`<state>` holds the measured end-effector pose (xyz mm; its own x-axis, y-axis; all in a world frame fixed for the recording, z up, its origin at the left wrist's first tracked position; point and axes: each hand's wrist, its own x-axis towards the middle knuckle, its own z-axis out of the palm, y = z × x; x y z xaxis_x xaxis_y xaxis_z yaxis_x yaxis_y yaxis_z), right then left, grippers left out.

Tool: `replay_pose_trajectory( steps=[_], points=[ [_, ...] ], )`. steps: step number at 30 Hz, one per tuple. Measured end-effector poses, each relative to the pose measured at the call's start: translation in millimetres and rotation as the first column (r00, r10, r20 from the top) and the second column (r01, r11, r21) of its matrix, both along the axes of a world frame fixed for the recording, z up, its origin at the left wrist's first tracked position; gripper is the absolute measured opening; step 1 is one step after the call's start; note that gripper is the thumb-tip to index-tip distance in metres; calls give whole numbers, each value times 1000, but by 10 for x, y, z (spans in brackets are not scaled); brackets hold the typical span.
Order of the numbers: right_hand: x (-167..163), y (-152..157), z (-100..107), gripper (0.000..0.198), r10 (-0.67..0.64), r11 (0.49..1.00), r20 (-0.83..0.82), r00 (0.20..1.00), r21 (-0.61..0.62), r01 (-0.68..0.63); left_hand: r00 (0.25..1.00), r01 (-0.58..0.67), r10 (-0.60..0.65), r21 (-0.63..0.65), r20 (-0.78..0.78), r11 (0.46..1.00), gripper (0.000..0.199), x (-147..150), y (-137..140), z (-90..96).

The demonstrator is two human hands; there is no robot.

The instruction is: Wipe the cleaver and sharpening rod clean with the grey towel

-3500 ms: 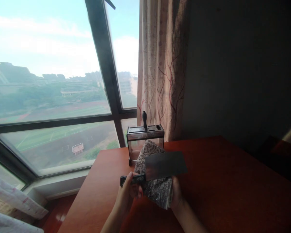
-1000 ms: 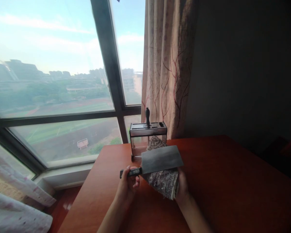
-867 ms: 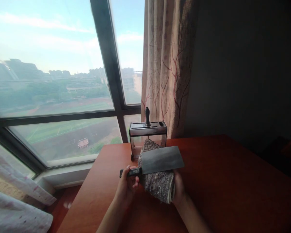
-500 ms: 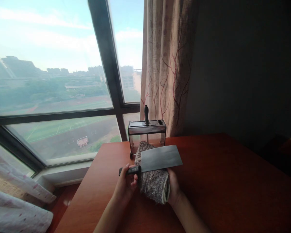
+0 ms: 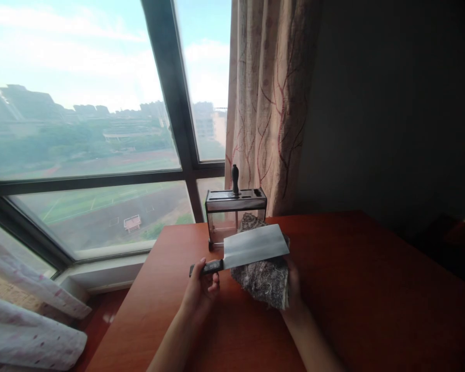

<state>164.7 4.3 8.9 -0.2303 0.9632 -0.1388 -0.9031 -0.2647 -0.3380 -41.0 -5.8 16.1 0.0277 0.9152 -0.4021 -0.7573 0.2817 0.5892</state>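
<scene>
Window (image 5: 81, 134) takes up the left and upper left of your frame; worktop (image 5: 352, 289) spans the lower centre and lower right. Curtain (image 5: 271, 77) hangs top centre. See-through knife block (image 5: 236, 200) stands mid-frame near the worktop's far side. Bunched grey cloth (image 5: 261, 281) is lower centre, behind your cleaver (image 5: 256, 245), showing above and below the blade. Cleaver is in front of the block, blade end rising slightly to the right. Your right hand (image 5: 293, 292) grips the cloth's right side, fingers mostly hidden; your left hand (image 5: 201, 284) is closed round the cleaver's black handle (image 5: 213, 267). Smallest: dark grip (image 5: 235, 181) sticking up from the block. My read on the step: wiping the blade's hidden face. Next move calls for a steady left grip and right fingers behind cloth, off the edge; can't confirm which long side is sharp.
</scene>
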Motion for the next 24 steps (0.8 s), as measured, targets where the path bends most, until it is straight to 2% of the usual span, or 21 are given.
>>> replay_pose_trajectory(
  steps=[4, 9, 13, 18, 21, 24],
  points=[
    [-21, -20, 3, 41, 1, 1000, 16, 1000, 5, -1, 999, -22, 23, -15, 23, 1000, 28, 3, 6, -1],
    [-82, -60, -23, 38, 65, 997, 31, 997, -32, -64, 998, -39, 41, -33, 50, 999, 27, -6, 18, -7],
    [-142, -90, -36, 37, 94, 994, 40, 995, -57, -92, 999, -37, 38, -12, 30, 999, 26, 6, 7, 23],
    [-283, -171, -9, 39, 164, 986, 56, 985, -12, -163, 999, -39, 39, -32, -11, 999, 23, 35, -34, 85],
    [-349, -213, 15, 40, 236, 972, 51, 971, -2, -236, 999, -27, 27, -8, -46, 1000, 22, 48, -55, 96],
    [-355, -223, 22, 39, 252, 968, 41, 967, -5, -252, 998, -8, 9, 4, -61, 1000, 22, 55, -59, 93]
  ],
)
